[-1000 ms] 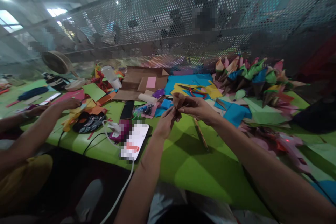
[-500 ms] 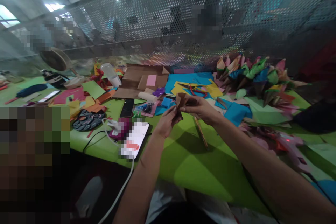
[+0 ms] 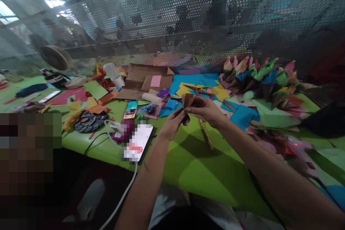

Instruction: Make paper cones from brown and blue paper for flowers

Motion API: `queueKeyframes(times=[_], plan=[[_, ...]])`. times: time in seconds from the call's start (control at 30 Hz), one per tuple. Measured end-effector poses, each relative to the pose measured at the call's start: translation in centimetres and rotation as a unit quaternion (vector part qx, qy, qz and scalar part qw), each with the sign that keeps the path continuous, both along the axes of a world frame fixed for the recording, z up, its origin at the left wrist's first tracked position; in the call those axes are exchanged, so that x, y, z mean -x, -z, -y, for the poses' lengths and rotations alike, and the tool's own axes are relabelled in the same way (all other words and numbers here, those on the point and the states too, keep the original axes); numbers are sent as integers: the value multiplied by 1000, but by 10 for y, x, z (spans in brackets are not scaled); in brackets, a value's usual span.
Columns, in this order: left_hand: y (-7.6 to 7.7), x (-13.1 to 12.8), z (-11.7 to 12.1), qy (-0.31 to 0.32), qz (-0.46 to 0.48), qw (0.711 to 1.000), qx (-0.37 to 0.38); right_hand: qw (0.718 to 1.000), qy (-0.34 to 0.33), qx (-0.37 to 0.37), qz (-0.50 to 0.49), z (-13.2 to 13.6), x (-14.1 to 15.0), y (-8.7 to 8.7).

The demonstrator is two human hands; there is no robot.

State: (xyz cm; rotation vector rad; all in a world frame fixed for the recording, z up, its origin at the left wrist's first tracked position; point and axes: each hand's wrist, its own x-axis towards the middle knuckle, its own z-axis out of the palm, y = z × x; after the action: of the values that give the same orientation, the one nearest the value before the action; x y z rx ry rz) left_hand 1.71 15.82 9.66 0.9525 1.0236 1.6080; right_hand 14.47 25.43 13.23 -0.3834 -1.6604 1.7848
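Note:
Both of my hands meet over the green table (image 3: 194, 165) and pinch a small folded piece of brown paper (image 3: 188, 100). My left hand (image 3: 172, 124) grips its lower end with closed fingers. My right hand (image 3: 206, 109) holds the upper part, fingers curled round it. A thin brown stick (image 3: 207, 137) lies on the table just below my right wrist.
A pile of coloured paper cones (image 3: 258, 75) fills the back right. Loose coloured sheets, scissors (image 3: 202, 91) and cardboard (image 3: 148, 79) lie behind my hands. Two phones (image 3: 138, 140) (image 3: 130, 109) and a white cable lie to the left. Another person sits at the far left. Perforated metal screen behind.
The brown paper has turned upward between my fingers. The other person's arms have drawn back from the table at the left. The dark phone's screen has lit up.

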Motion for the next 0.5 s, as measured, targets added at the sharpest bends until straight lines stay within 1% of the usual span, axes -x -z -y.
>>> queueKeyframes(times=[0.13, 0.33, 0.5], plan=[[0, 1, 0, 6, -12, 1000, -8, 1000, -6, -16, 4, 0, -1, -1], [-3, 0, 2, 13, -27, 1000, -7, 996, 37, -72, 35, -4, -1, 1], [-4, -1, 5, 22, -25, 999, -14, 994, 37, -99, 33, -4, 0, 2]])
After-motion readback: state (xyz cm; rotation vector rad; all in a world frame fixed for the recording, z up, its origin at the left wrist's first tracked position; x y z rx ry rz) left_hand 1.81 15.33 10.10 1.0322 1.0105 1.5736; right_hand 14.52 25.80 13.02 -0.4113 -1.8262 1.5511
